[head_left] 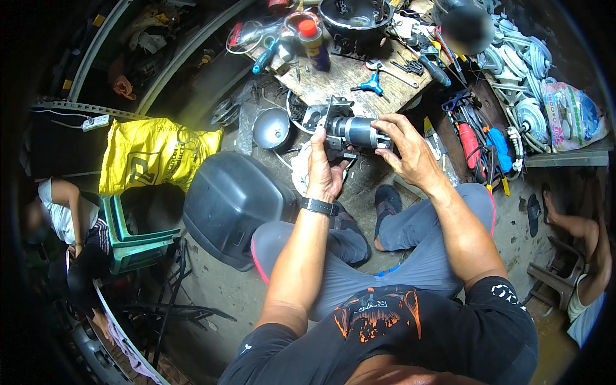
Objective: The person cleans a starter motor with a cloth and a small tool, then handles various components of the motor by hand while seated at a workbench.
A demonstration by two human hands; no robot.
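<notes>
The left hand and right hand both grip a grey cylindrical motor, held above the knees. Beyond it, a blue spray can with a red cap stands on the wooden tabletop; a yellow sack lies left, and a printed plastic package far right.

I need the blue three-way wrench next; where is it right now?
The blue three-way wrench lies on the wooden board at upper centre of the head view, just beyond the small motor, right of the spray can.

Single head-worn fisheye view, steeply downward (rim bent), close over lap and cluttered workbench.
</notes>
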